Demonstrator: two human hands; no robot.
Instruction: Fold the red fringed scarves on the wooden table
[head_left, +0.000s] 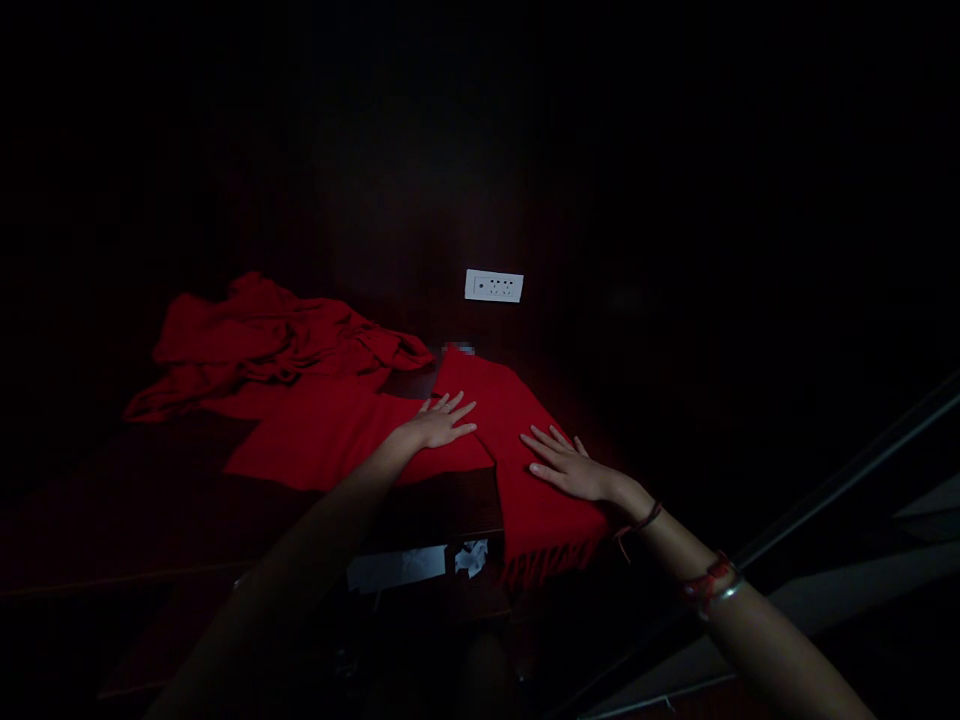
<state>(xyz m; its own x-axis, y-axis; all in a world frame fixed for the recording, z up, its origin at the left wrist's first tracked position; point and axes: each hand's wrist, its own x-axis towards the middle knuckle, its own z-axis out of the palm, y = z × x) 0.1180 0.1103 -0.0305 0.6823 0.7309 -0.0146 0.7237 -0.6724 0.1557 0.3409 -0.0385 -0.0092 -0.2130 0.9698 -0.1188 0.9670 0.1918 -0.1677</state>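
One red cloth (517, 490) is touched by the left hand (442, 425) and right hand (574, 472), fingers apart, and seems soft, light, best held by its near fringe (532, 563).

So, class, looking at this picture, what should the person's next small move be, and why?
Probably a light sweep of the right hand toward the fringe, with the left hand steadying the red cloth. Both hands appear to rest on it, fingers spread, and the fringed end seems to hang past the tabletop's edge, so gentle smoothing looks sensible.
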